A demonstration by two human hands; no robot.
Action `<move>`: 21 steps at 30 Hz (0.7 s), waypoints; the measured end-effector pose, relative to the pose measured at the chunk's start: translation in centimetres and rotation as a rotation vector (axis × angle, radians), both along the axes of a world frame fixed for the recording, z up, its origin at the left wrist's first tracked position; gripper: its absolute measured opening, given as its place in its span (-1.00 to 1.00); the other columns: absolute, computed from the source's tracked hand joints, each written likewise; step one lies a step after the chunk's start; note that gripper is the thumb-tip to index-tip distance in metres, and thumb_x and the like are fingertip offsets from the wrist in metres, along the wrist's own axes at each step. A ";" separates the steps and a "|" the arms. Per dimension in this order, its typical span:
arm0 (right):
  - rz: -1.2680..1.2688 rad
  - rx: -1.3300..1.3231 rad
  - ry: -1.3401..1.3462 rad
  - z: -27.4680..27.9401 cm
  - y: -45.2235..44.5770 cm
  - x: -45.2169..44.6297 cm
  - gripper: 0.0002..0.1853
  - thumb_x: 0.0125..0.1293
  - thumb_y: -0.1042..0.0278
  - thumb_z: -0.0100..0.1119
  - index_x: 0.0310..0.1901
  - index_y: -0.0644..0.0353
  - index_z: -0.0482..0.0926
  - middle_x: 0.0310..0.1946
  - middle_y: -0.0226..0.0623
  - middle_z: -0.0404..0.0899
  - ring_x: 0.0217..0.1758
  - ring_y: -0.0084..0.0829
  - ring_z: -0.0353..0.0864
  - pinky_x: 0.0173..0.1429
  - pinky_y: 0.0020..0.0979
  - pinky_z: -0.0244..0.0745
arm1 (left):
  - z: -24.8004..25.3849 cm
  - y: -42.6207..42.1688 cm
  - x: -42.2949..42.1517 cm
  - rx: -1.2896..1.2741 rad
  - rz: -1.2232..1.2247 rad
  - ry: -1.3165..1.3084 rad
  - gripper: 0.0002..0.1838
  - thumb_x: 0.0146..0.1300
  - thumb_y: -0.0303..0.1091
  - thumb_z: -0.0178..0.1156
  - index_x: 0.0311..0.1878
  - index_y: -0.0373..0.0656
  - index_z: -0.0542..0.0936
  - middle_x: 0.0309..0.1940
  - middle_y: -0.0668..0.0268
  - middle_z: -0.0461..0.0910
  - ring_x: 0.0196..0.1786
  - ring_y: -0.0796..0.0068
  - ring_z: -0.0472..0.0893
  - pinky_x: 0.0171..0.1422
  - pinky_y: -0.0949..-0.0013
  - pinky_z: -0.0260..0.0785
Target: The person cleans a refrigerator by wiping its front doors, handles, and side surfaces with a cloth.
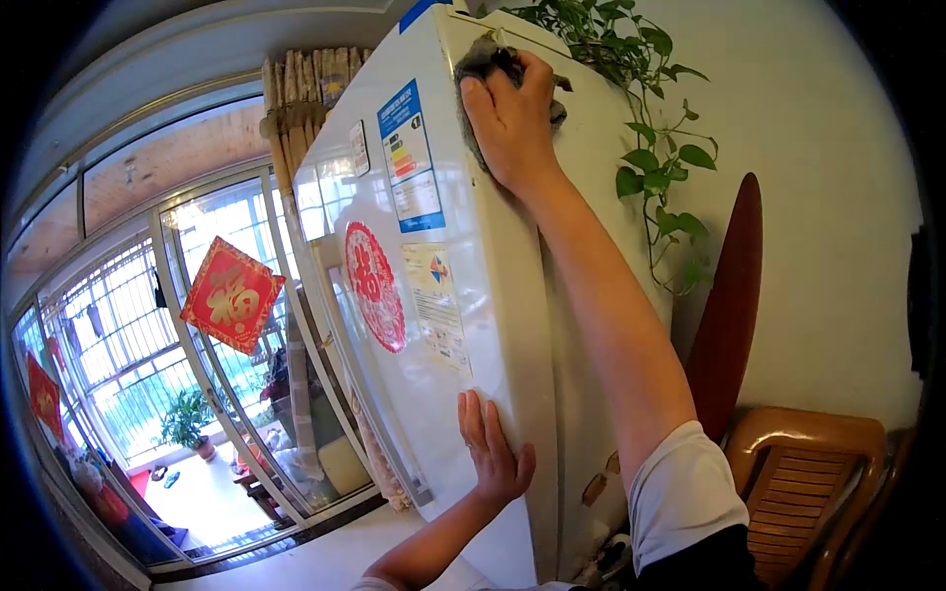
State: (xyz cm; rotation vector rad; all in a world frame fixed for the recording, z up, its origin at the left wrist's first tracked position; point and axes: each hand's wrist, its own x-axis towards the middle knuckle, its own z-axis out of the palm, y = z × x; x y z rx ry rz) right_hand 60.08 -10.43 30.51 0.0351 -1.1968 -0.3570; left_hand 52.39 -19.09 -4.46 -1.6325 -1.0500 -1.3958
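A tall white refrigerator (pixel 443 295) fills the middle of the view, with a blue-edged label (pixel 412 158), a round red sticker (pixel 374 286) and a paper sheet (pixel 435 305) on its door. High up at the door's upper edge, my right hand (pixel 512 118) presses a dark grey cloth (pixel 471 69) against the surface, its fingers bent around the cloth. Lower down, my left hand (pixel 493 453) lies against the door below the paper sheet, fingers stretched out and holding nothing.
A leafy plant (pixel 650 158) trails from the refrigerator's top on the right. Behind it stand a dark red pointed object (pixel 727 305) and a brown wooden chair (pixel 803 483). Glass sliding doors (pixel 236 227) with a red diamond decoration (pixel 233 295) are on the left, beside a curtain (pixel 296 123).
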 end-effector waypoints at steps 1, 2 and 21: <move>0.006 0.003 -0.005 -0.3 -0.2 0.0 -0.62 0.30 0.10 0.00 -0.17 0.33 0.54 0.10 0.05 0.22 0.20 0.09 0.18 0.31 -0.02 0.10 | -0.1 -0.1 0.0 -0.002 -0.008 -0.002 -0.29 0.28 -0.20 -0.04 0.32 -0.56 0.06 0.33 -0.41 -0.05 0.37 -0.51 -0.02 0.39 -0.32 -0.13; -0.017 0.031 -0.042 -0.9 -0.3 0.3 -0.61 0.30 0.09 0.00 -0.17 0.33 0.54 0.10 0.04 0.21 0.18 0.10 0.18 0.31 -0.02 0.11 | -0.1 0.0 0.1 0.000 -0.017 -0.004 -0.30 0.28 -0.21 -0.03 0.32 -0.57 0.06 0.33 -0.41 -0.05 0.37 -0.51 -0.02 0.39 -0.31 -0.13; 0.031 0.039 -0.113 3.1 -0.5 1.3 -0.64 0.24 0.17 0.02 -0.17 0.37 0.52 0.06 0.08 0.29 0.16 0.08 0.23 0.27 -0.06 0.18 | 0.0 -0.1 0.3 0.009 0.001 -0.009 -0.29 0.25 -0.21 -0.01 0.31 -0.56 0.08 0.34 -0.40 -0.05 0.38 -0.48 -0.02 0.40 -0.31 -0.13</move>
